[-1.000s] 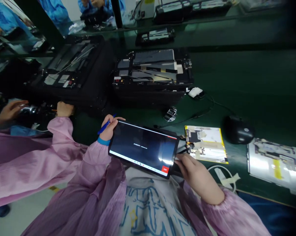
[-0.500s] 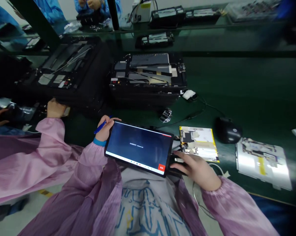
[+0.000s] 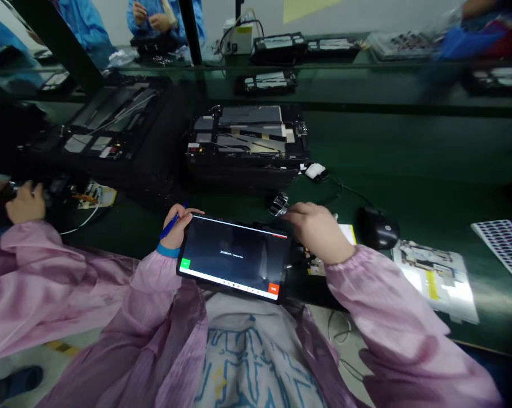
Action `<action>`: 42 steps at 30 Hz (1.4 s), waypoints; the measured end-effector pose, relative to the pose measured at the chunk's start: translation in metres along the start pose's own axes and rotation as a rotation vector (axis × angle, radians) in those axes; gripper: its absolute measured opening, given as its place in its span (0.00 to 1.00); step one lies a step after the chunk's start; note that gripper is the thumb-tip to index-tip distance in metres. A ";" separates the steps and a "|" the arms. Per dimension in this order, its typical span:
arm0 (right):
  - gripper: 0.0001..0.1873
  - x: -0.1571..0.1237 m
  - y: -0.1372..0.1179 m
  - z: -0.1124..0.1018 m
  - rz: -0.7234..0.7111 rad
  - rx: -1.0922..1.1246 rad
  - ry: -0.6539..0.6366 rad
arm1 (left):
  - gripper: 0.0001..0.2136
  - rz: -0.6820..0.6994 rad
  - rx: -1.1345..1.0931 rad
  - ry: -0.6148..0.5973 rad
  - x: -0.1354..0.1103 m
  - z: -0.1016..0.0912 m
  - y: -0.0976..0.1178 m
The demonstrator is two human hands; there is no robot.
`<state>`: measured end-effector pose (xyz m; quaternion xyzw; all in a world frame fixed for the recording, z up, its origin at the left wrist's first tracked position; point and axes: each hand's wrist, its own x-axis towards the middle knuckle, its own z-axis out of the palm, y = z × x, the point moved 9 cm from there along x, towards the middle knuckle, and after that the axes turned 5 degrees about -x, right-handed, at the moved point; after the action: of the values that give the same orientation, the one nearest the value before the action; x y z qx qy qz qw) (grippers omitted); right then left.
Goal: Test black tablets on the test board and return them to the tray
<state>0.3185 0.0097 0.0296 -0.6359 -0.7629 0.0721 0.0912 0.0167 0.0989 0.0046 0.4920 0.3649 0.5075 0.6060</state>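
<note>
Your left hand (image 3: 177, 228) is closed around the left edge of a black tablet (image 3: 234, 258), with a blue pen (image 3: 169, 228) held slanting between its fingers. The tablet sits at 6 o'clock on your view, right in front of your chest. Its dark screen shows one short line of small text, with a green button at the lower left and a red one at the lower right.

Your right hand (image 3: 315, 232) hangs over the tablet's upper right corner, fingers loosely curled, with nothing visible in them. It is just beside a small metal clip (image 3: 279, 204), though you can't tell whether they touch.

On the green tabletop (image 3: 409, 147), an opened tablet housing (image 3: 247, 133) lies at 12 o'clock from the tablet, and a second one (image 3: 107, 122) lies at 10 o'clock. A black computer mouse (image 3: 377, 228) sits at 3 o'clock, with a silver panel (image 3: 434, 277) past it. A white plug (image 3: 314, 171) with a black cable lies at 1 o'clock. At 9 o'clock, a co-worker's hand (image 3: 24, 204) in a pink sleeve is near a small circuit board (image 3: 97, 195).
</note>
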 end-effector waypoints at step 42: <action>0.05 -0.100 -0.015 0.046 0.157 0.929 0.062 | 0.21 0.070 0.118 0.063 0.011 0.016 0.013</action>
<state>0.3109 -0.0908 -0.0168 -0.5855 -0.5964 0.3934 0.3830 0.0307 0.1062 0.0222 0.5231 0.3954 0.5213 0.5461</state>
